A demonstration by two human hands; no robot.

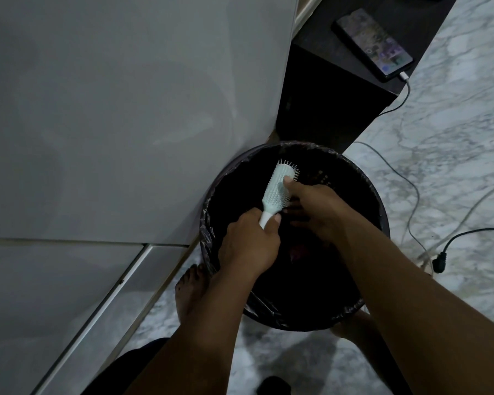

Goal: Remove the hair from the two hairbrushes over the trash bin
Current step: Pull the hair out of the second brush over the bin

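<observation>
A pale mint hairbrush [277, 186] with a white handle is held over the round black trash bin [365, 178], which is lined with a dark bag. My left hand [248, 243] is closed around the brush handle, bristles facing up. My right hand [317, 212] rests on the brush head, thumb pressed onto the bristles, fingers curled under its far side. Hair on the brush is too dim to make out. Only one hairbrush is in view.
A grey cabinet wall [126, 109] stands to the left of the bin. A dark shelf [340, 95] behind it carries a phone [374, 44] on a charging cable. Loose cables and a black plug [439, 263] lie on the marble floor at right. My bare feet flank the bin.
</observation>
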